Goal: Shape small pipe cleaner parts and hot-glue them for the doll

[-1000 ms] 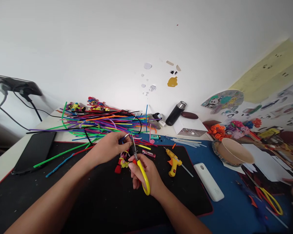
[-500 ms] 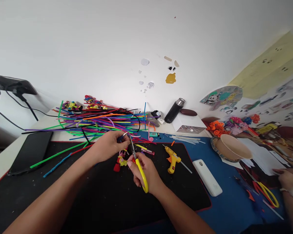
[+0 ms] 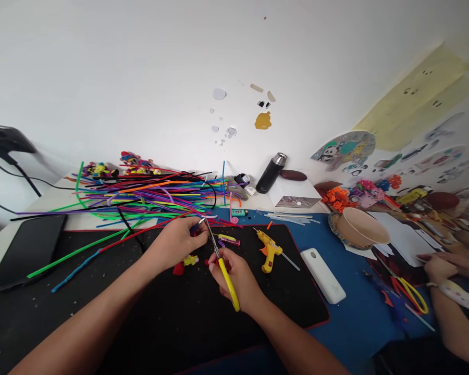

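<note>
My right hand (image 3: 234,276) is closed around yellow-handled scissors (image 3: 229,284), whose metal blades point away from me toward my left fingertips. My left hand (image 3: 174,242) pinches a small dark blue bit (image 3: 195,228) at the blade tips; it is mostly hidden and its kind is unclear. Beneath the hands, a small red and yellow fuzzy figure (image 3: 189,260) lies on the black mat (image 3: 160,323), partly covered by my left hand. Just beyond the scissors are short yellow and purple pieces and a small pink object (image 3: 234,241).
A heap of coloured pipe cleaners (image 3: 148,192) lies along the wall. To the right are a yellow glue gun (image 3: 269,250), a white power bank (image 3: 322,276), a black flask (image 3: 271,172) and a bowl (image 3: 365,229). A co-worker's arm (image 3: 453,297) is at far right, near other scissors (image 3: 412,294).
The view has shifted a little to the right, so the table things appear farther left. My left hand stays at the scissor blades, and my right hand keeps its grip on the scissors.
</note>
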Action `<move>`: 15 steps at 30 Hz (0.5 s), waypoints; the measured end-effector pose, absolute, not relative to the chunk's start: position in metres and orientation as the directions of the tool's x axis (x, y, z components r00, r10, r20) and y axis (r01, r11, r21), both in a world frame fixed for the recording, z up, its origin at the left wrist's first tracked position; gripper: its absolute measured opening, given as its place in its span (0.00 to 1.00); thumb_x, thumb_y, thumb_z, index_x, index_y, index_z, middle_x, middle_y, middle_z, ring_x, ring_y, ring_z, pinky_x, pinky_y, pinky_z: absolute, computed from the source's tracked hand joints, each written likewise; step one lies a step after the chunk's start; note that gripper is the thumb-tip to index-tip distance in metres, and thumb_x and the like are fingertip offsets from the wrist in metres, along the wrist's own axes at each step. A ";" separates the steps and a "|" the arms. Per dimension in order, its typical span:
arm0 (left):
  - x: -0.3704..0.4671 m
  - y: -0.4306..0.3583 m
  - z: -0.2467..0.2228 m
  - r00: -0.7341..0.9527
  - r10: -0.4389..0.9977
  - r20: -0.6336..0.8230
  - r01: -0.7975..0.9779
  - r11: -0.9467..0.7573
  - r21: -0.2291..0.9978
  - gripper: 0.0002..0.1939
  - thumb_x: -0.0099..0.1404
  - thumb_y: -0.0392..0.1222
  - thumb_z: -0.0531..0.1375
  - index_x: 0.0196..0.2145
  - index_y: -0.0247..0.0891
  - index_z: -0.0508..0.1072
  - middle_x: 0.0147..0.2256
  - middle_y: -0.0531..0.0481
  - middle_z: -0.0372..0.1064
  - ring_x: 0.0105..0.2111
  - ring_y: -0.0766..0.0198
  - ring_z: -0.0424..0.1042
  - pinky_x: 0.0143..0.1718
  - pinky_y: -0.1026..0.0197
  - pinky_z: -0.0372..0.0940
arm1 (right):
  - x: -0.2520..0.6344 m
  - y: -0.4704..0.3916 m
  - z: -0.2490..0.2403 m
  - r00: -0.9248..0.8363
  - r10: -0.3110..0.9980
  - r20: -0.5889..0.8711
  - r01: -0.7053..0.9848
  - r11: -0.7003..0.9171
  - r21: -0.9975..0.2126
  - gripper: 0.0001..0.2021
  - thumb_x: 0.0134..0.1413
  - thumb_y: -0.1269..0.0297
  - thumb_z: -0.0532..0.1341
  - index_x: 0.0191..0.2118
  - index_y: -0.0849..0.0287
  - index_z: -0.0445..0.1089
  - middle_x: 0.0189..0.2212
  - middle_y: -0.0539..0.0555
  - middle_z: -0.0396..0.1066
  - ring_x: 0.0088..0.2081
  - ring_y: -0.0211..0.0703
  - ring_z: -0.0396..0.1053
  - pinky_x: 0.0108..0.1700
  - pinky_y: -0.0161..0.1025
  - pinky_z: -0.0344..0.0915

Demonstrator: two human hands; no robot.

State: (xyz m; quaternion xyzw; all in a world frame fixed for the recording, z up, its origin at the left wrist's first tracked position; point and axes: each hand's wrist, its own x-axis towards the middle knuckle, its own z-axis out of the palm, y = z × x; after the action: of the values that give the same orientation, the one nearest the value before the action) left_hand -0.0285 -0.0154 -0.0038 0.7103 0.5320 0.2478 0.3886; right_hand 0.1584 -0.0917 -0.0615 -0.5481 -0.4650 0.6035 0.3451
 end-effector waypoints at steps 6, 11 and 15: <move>-0.018 -0.020 -0.013 0.300 0.953 -0.047 0.564 -0.137 0.814 0.12 0.61 0.53 0.59 0.28 0.42 0.73 0.24 0.55 0.68 0.24 0.62 0.63 0.29 0.61 0.56 | 0.166 -0.097 -0.058 -0.145 0.908 -0.394 0.101 -0.382 -0.918 0.20 0.56 0.43 0.69 0.40 0.54 0.66 0.19 0.37 0.60 0.09 0.30 0.54 0.10 0.29 0.47; -0.027 -0.013 -0.012 0.281 0.958 -0.055 0.491 -0.095 0.866 0.17 0.63 0.58 0.61 0.31 0.42 0.75 0.27 0.54 0.73 0.27 0.61 0.68 0.32 0.61 0.62 | 0.191 -0.088 -0.059 -0.105 0.939 -0.327 0.011 -0.328 -0.945 0.25 0.56 0.38 0.69 0.42 0.53 0.65 0.16 0.35 0.57 0.10 0.30 0.53 0.12 0.28 0.50; -0.037 -0.005 -0.011 0.262 0.964 -0.049 0.466 -0.082 0.881 0.20 0.62 0.61 0.62 0.32 0.41 0.77 0.28 0.54 0.74 0.28 0.61 0.69 0.33 0.62 0.63 | 0.219 -0.076 -0.060 -0.087 0.946 -0.313 0.100 -0.305 -0.947 0.26 0.58 0.35 0.68 0.43 0.54 0.66 0.17 0.37 0.60 0.12 0.31 0.56 0.13 0.28 0.52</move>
State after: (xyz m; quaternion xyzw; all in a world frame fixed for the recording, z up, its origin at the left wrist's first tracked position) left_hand -0.0367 -0.0053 -0.0110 0.6736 0.5306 0.2954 0.4213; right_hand 0.2189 -0.0763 -0.0604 -0.5672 -0.4610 0.5751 0.3675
